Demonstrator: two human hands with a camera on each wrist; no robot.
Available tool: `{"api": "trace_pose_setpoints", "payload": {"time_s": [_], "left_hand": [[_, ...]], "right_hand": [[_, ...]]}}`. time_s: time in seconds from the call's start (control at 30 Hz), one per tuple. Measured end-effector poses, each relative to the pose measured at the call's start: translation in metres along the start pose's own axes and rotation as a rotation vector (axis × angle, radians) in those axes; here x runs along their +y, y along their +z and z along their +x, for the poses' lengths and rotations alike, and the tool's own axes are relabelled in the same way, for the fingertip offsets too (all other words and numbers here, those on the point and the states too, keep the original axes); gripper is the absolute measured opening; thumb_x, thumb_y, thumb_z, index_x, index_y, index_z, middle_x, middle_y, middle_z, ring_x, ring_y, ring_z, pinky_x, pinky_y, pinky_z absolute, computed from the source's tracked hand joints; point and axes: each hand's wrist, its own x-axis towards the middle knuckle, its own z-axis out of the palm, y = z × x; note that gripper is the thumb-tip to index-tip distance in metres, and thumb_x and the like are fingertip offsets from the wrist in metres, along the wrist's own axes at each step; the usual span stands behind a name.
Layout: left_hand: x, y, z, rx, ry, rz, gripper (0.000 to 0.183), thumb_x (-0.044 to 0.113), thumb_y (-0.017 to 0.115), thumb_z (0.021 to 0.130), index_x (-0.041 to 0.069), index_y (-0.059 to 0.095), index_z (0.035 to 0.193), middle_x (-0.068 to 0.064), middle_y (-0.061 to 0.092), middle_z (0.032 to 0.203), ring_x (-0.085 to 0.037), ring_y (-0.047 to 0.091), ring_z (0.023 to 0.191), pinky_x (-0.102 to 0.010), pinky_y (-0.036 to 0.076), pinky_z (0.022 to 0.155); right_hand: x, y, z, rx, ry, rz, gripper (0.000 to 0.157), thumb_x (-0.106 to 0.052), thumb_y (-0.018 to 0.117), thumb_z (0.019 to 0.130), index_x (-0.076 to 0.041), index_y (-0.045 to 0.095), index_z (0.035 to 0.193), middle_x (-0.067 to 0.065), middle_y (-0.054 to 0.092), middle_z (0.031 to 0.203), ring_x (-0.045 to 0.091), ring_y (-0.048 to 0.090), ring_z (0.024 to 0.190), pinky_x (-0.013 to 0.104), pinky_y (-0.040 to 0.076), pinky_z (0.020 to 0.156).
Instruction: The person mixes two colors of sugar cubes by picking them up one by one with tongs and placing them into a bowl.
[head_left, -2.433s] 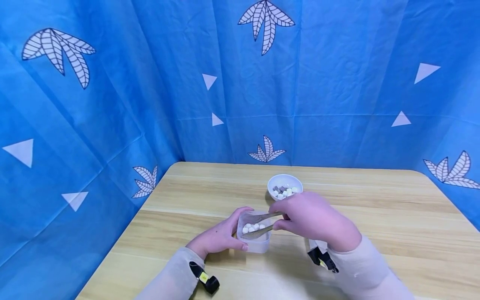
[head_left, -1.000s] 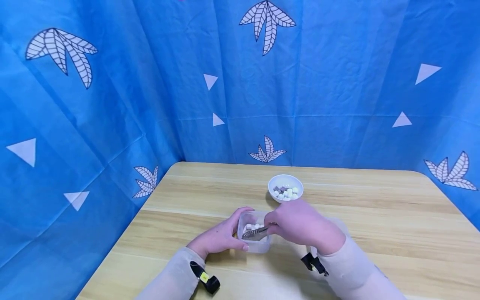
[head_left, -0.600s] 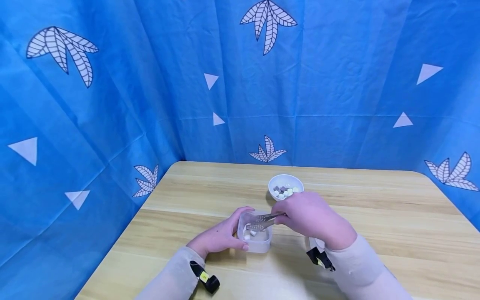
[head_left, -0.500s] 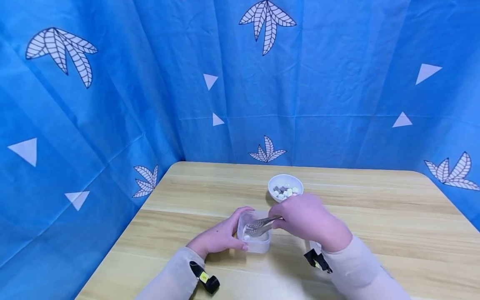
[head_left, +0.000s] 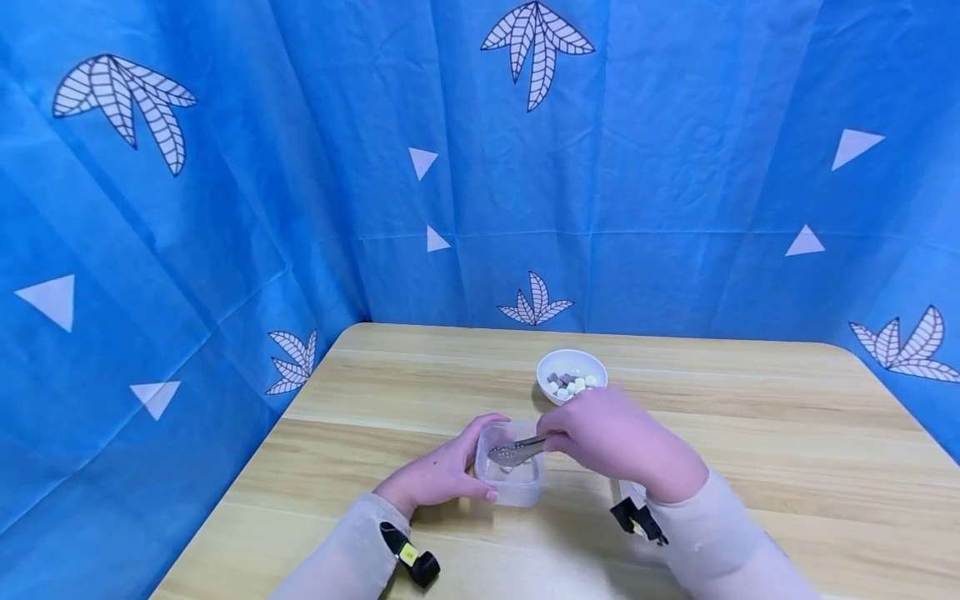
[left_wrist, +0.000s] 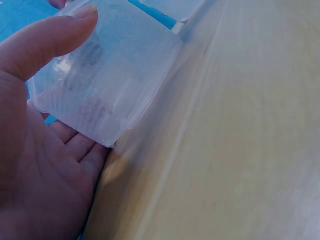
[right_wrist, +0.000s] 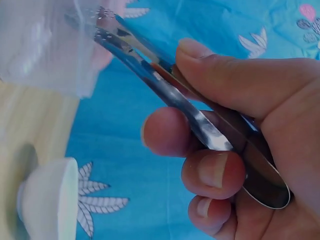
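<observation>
My left hand (head_left: 442,471) grips a clear square plastic container (head_left: 517,496) by its left side, thumb on the near wall and fingers round the far side. In the left wrist view the container (left_wrist: 125,75) stands on the wood. Metal tongs (head_left: 517,452) with perforated tips reach down into it from my right hand (head_left: 611,437). Thumb and fingers pinch the tongs (right_wrist: 170,95) along their arms, and the tips lie close together. A small white piece (head_left: 506,469) shows below the tips; whether they hold anything is hidden.
Beyond the container stands a white bowl (head_left: 551,360) with white and brownish-grey pieces, partly behind my right hand. Under the right forearm, a translucent box-like thing (head_left: 630,492) is mostly hidden. A blue curtain (head_left: 660,167) borders the wooden table (head_left: 787,433).
The tong tips have opened, dipped and closed again inside the container. Fewer white pieces show in it than a second ago. My left hand has stayed put.
</observation>
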Motion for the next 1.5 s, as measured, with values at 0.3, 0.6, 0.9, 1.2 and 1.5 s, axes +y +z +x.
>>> {"api": "trace_pose_setpoints", "payload": {"time_s": [0.3, 0.6, 0.9, 1.2, 1.5], "left_hand": [[0.001, -0.001, 0.001, -0.005, 0.019, -0.016, 0.106, 0.025, 0.084, 0.078, 0.025, 0.017, 0.16, 0.006, 0.042, 0.151, -0.015, 0.04, 0.14, -0.037, 0.028, 0.117], [0.001, 0.0, 0.0, 0.008, 0.002, 0.016, 0.102, 0.028, 0.083, 0.081, 0.026, 0.017, 0.16, 0.007, 0.044, 0.149, -0.013, 0.044, 0.135, -0.037, 0.03, 0.116], [0.001, 0.0, -0.001, 0.01, 0.01, 0.025, 0.102, 0.028, 0.083, 0.081, 0.025, 0.017, 0.16, 0.007, 0.043, 0.149, -0.014, 0.043, 0.136, -0.04, 0.03, 0.116], [0.001, 0.001, -0.002, 0.006, 0.013, 0.014, 0.103, 0.029, 0.083, 0.081, 0.028, 0.018, 0.159, 0.004, 0.044, 0.149, -0.015, 0.046, 0.134, -0.039, 0.032, 0.114], [0.001, 0.0, -0.002, 0.011, -0.016, 0.019, 0.101, 0.029, 0.084, 0.081, 0.03, 0.019, 0.158, 0.009, 0.045, 0.147, -0.012, 0.043, 0.136, -0.043, 0.028, 0.117]], "right_hand": [[0.007, -0.01, -0.005, -0.011, 0.053, -0.004, 0.007, -0.029, 0.079, 0.088, -0.033, 0.074, 0.088, -0.025, 0.058, 0.075, 0.0, 0.049, 0.06, 0.029, 0.043, 0.053], [-0.002, 0.003, 0.001, -0.094, 0.021, -0.003, 0.01, -0.035, 0.081, 0.085, -0.031, 0.072, 0.087, -0.024, 0.057, 0.073, 0.0, 0.049, 0.06, 0.029, 0.043, 0.054], [-0.003, 0.001, 0.001, -0.074, 0.104, -0.061, 0.012, -0.036, 0.084, 0.082, -0.032, 0.075, 0.089, -0.021, 0.061, 0.073, 0.003, 0.049, 0.059, 0.031, 0.041, 0.05], [-0.013, 0.019, 0.007, -0.059, 0.004, -0.068, 0.022, -0.032, 0.08, 0.085, -0.03, 0.063, 0.072, -0.02, 0.044, 0.06, 0.003, 0.039, 0.051, 0.027, 0.034, 0.045], [-0.01, 0.009, 0.004, -0.061, 0.116, -0.053, 0.015, -0.034, 0.083, 0.083, -0.033, 0.069, 0.078, -0.022, 0.053, 0.066, 0.004, 0.044, 0.054, 0.03, 0.039, 0.049]]}}
